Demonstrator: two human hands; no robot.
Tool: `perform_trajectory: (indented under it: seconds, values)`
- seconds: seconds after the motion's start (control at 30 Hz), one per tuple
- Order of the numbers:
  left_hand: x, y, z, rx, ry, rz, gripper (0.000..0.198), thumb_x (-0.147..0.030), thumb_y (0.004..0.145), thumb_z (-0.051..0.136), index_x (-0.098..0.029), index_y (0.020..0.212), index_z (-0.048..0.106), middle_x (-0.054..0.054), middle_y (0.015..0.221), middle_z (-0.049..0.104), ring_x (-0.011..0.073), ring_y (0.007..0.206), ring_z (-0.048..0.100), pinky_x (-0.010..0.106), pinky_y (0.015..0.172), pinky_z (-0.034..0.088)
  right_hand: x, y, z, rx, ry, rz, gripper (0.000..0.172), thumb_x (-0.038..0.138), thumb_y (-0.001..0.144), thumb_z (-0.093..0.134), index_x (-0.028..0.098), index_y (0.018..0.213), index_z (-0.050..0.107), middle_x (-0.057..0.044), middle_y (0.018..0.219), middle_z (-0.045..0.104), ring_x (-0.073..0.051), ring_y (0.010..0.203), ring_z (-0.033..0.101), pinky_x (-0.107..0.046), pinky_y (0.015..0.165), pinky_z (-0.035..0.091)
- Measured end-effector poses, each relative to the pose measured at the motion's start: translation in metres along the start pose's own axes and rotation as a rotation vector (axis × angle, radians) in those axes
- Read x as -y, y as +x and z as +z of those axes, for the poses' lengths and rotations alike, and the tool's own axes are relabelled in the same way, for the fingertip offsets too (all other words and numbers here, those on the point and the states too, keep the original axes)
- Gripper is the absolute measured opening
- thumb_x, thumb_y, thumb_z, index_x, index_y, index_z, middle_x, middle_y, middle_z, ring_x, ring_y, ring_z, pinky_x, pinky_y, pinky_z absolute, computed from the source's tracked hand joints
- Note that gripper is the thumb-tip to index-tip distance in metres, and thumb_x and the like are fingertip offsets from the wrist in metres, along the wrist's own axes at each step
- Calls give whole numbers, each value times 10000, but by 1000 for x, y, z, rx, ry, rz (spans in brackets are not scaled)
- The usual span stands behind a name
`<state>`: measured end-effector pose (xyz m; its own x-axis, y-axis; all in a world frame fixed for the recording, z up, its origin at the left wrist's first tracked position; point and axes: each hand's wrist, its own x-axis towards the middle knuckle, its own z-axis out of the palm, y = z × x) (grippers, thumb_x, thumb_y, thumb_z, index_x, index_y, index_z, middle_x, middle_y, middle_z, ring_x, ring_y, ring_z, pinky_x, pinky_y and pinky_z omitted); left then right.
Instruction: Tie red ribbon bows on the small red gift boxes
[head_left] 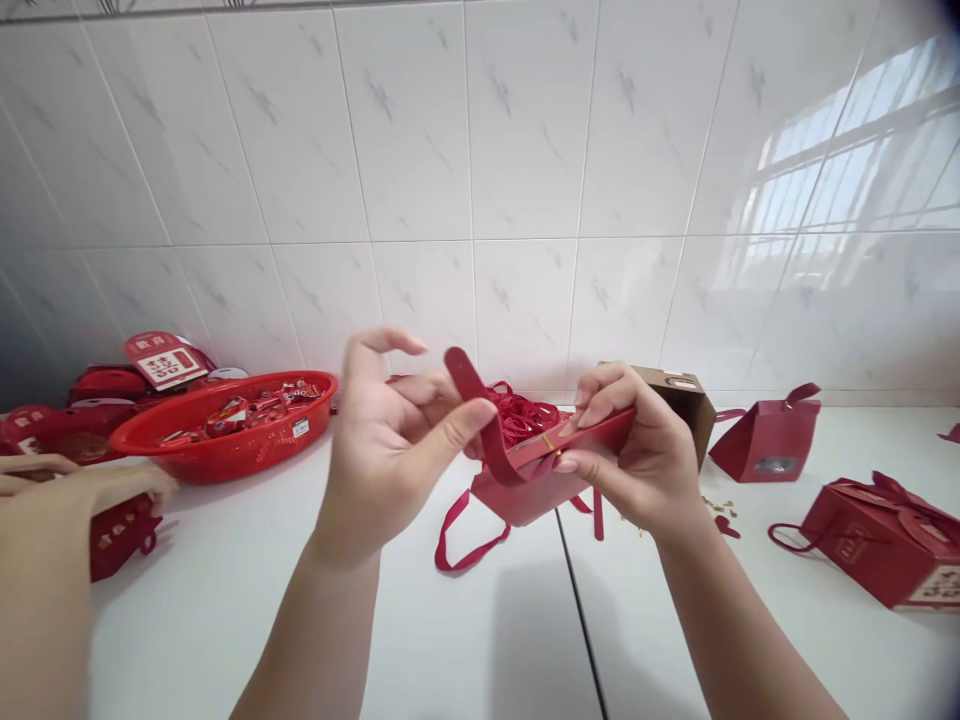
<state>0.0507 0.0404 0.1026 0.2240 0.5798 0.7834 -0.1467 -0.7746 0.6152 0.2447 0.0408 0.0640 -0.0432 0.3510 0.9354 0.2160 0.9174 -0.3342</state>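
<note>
My left hand (397,435) pinches a dark red ribbon strip (480,410) between thumb and fingers, with the index finger curled up free. My right hand (637,450) grips the top edge of a small dark red gift box (540,480), held just above the white table (480,620). The ribbon bends up from the box's top. More ribbon loops (465,540) hang from the box onto the table.
A red oval basket (225,440) of wrapped candies sits at left, with red boxes and tags (161,362) behind it. Another person's hand (75,480) rests on a red box at far left. A brown box (682,395), a loose ribbon pile (525,410) and finished red boxes (772,435) (885,540) lie right.
</note>
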Motion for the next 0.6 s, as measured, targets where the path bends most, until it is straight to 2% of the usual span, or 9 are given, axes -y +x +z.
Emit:
perform_trajectory:
  seconds: [0.13,0.2,0.27,0.33,0.43,0.6]
  values:
    - [-1,0,-1,227,111,-148,100,-225,850,562,-182,939,579,63,919,704,191,863,679,275,726,570,2,0,2,69,-9,-26,268,209,696,735,220,819,497,-4,781,551,-144,710,539,-294,640,455]
    - [1,1,-3,323,109,-157,181,-205,878,507,-192,1034,596,86,1044,682,206,957,655,303,785,568,2,0,1,60,-30,-28,261,207,706,725,222,820,491,-2,770,567,-145,701,548,-294,631,461]
    - [4,1,-4,378,132,-131,247,-178,865,519,-213,1091,609,80,1074,676,209,970,650,315,789,574,2,1,0,45,-49,-30,258,208,705,723,223,815,490,-1,766,573,-145,694,551,-294,624,465]
    - [7,1,-3,339,201,-84,246,-156,827,568,-233,1042,662,63,1071,680,215,1003,636,324,805,574,2,1,-2,26,-76,-36,258,214,700,726,223,809,493,1,756,571,-146,690,552,-295,621,467]
    - [10,0,2,204,274,-38,183,-160,776,634,-244,912,723,48,1059,689,228,1054,612,331,819,573,3,2,-5,1,-116,-52,261,214,694,730,226,806,494,7,741,564,-150,699,554,-297,625,467]
    - [11,0,13,115,237,-72,158,-173,760,662,-250,876,737,6,802,740,173,745,694,265,646,595,5,2,-5,22,-127,-72,270,186,691,729,225,811,491,8,744,564,-139,679,542,-290,618,461]
